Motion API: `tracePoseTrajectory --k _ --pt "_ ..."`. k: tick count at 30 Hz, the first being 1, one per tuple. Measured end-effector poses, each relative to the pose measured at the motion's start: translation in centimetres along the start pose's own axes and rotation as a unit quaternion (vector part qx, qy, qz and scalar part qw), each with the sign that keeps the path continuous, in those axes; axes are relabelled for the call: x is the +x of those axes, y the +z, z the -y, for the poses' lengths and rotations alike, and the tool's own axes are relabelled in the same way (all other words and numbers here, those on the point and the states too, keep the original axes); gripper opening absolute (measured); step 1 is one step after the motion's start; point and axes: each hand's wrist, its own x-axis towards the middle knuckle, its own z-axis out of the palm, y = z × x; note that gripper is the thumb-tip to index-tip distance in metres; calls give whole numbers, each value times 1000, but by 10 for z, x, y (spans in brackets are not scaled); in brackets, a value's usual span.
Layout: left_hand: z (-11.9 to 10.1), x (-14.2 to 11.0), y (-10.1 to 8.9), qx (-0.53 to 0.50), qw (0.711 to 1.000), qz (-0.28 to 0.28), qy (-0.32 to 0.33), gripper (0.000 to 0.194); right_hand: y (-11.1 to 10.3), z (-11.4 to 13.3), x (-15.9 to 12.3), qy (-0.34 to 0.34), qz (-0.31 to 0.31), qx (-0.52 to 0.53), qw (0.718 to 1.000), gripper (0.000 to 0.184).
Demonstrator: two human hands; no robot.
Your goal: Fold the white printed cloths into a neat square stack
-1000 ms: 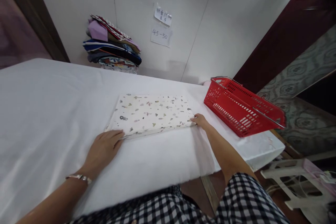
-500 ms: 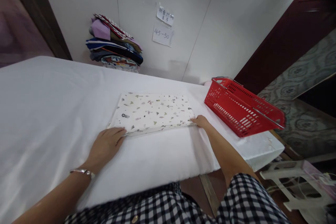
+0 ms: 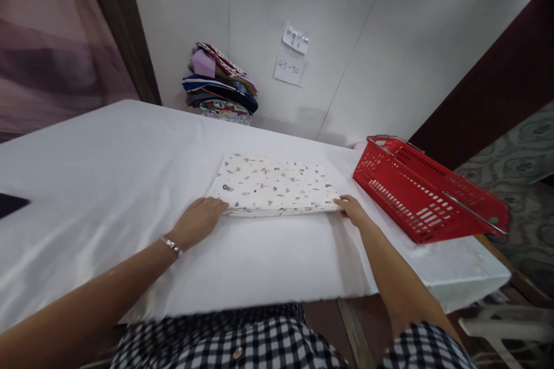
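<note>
A folded white cloth [image 3: 277, 184] with small printed plant shapes lies flat on the table in several layers, its folded edge toward me. At its near left corner is my left hand [image 3: 201, 219], fingers closed together on the edge, a silver bracelet on the wrist. My right hand [image 3: 351, 209] pinches the near right corner, thumb on top and the other fingers partly hidden below the edge.
The table has a white cover [image 3: 277, 265]. A red plastic basket [image 3: 428, 196] with metal handles stands at the right. Behind the table's far edge rises a stack of folded fabrics [image 3: 220, 83]. Two paper signs [image 3: 289, 67] hang on the wall. A white plastic stool [image 3: 506, 328] is at lower right.
The view has swung left, so everything sits further right in the picture. Both hands stay at the cloth's near corners, and its near edge looks straighter. A dark object now shows at the left edge.
</note>
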Motion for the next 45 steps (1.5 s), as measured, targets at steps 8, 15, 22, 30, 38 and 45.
tracePoseTrajectory --k 8,15,22,30,38,45 --pt "3 -28 -6 -14 1000 13 -10 38 11 -24 -40 52 68 -10 996 44" --pt "9 -34 9 -32 998 -45 -27 34 1 -18 -38 -10 56 -230 972 62" --pt "19 -40 22 -44 996 -74 -29 31 23 2 -32 -297 -19 -258 919 64" --pt "25 -45 30 -27 996 -80 -15 30 46 -2 -22 -210 79 -342 913 73" --pt "26 -45 30 -28 993 -117 -1 29 49 35 -1 -238 40 -366 899 67" --pt "23 -45 27 -22 992 -121 2 28 61 33 35 -200 44 -388 899 72"
